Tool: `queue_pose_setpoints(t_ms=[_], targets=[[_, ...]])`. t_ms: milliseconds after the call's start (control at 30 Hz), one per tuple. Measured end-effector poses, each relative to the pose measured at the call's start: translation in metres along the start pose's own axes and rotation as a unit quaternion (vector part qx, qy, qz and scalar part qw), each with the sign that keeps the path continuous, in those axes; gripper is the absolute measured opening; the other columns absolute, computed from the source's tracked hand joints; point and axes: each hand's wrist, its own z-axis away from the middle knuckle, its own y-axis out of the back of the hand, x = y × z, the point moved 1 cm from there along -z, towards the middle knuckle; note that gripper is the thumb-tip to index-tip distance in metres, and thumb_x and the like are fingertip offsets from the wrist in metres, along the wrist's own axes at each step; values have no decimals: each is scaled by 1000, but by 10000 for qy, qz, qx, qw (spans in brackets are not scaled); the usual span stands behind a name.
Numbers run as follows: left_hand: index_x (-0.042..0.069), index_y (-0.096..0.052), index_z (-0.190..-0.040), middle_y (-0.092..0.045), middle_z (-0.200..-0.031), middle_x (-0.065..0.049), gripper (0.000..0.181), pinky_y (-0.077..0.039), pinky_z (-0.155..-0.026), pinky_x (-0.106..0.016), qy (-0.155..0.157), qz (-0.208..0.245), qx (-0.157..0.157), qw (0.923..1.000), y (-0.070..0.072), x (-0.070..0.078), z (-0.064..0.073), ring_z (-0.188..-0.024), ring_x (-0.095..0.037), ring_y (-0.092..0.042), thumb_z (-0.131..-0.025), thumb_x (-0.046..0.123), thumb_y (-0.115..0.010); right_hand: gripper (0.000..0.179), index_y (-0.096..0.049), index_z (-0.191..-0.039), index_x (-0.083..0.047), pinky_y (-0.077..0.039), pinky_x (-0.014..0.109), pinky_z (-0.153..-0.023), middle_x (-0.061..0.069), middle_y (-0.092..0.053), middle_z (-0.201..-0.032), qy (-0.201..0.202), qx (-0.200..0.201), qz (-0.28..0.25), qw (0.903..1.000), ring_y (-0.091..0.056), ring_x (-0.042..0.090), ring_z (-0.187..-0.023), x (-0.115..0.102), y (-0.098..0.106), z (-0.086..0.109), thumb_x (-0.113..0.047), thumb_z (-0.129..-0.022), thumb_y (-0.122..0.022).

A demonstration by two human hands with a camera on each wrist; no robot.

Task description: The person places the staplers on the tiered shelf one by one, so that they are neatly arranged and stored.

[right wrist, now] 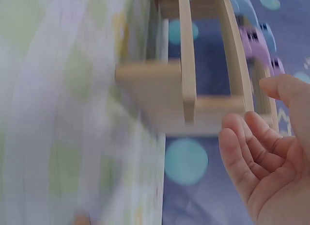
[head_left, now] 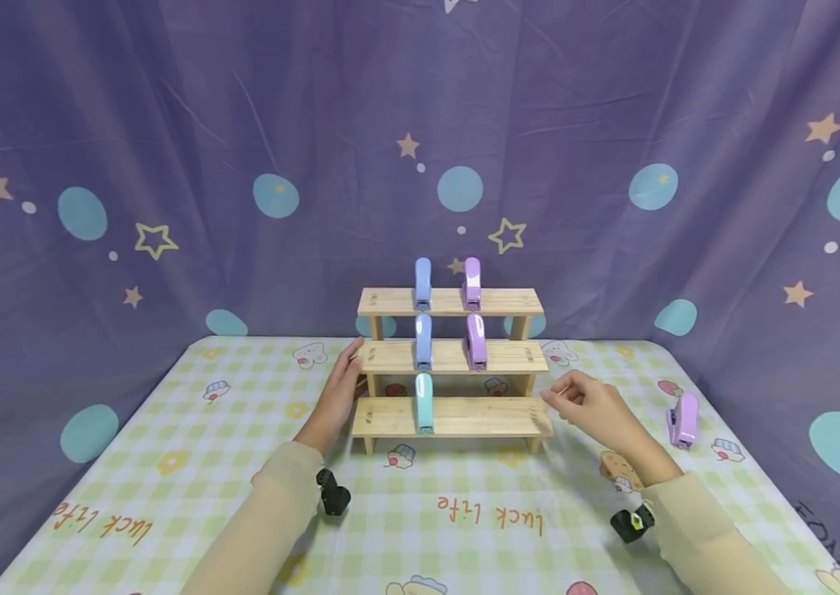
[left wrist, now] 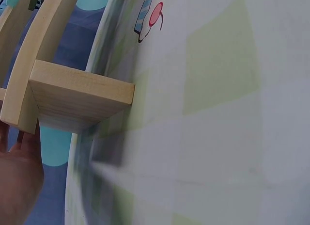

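A three-tier wooden stand (head_left: 497,417) is in the middle of the table in the head view. My left hand (head_left: 336,392) rests against its left side at the middle tier, fingers stretched out. Just off the right end of the lower tier, my right hand (head_left: 590,405) has loosely bent fingers with nothing between them. On the top tier stand a blue stapler (head_left: 423,279) and a purple stapler (head_left: 472,279). Another blue stapler (head_left: 423,339) and purple stapler (head_left: 476,339) occupy the middle tier. The bottom one bears a teal stapler (head_left: 424,402), left of its middle.
One more purple stapler (head_left: 684,420) is on the checked tablecloth (head_left: 226,463), to the right of my right hand. Behind the table hangs a purple curtain (head_left: 360,99) with stars and dots. Both wrists wear small black cameras.
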Motion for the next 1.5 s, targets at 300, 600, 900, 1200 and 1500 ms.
queue_pose_setpoints(t_ms=[300,600,900,1200,1500], targets=[[34,-25,-159,-29,-160,-5,50,-30,-117,-48,-63,13,62,10000,-1,-1,-1,-142,-30,-35,-110,43,-33,43,-62,-111,-6,-53,31,-61,4,-68,-86,-381,279,334,9983,-66,25,-76,36,50,19,-48,-100,-60],[31,-24,-160,-29,-160,-7,51,-28,-118,-49,-86,121,23,9999,-1,-1,0,-143,-30,-34,-110,42,-33,55,-60,-117,-4,-50,34,-65,11,-70,-99,-1125,431,704,9902,-66,20,-82,77,87,42,-55,-99,-55],[23,-19,-161,-25,-161,-13,51,-23,-119,-51,64,355,-175,9992,-2,20,9,-144,-34,-30,-112,29,-31,53,-60,-116,1,-50,31,-60,15,-69,-99,-1381,664,839,9846,-65,17,-75,110,103,58,-50,-99,-57],[21,-19,-161,-26,-161,-13,51,-24,-119,-51,108,295,-171,9994,-3,31,15,-144,-33,-31,-112,27,-31,59,-57,-117,6,-48,29,-60,9,-69,-93,-1659,553,744,9818,-63,14,-71,133,103,66,-50,-100,-56],[21,-20,-161,-26,-161,-13,51,-24,-119,-51,123,337,-177,9992,-3,29,15,-144,-34,-31,-112,27,-31,68,-46,-124,12,-54,24,-61,4,-71,-84,-2120,343,8,9767,-69,15,-68,154,92,67,-50,-100,-57]])
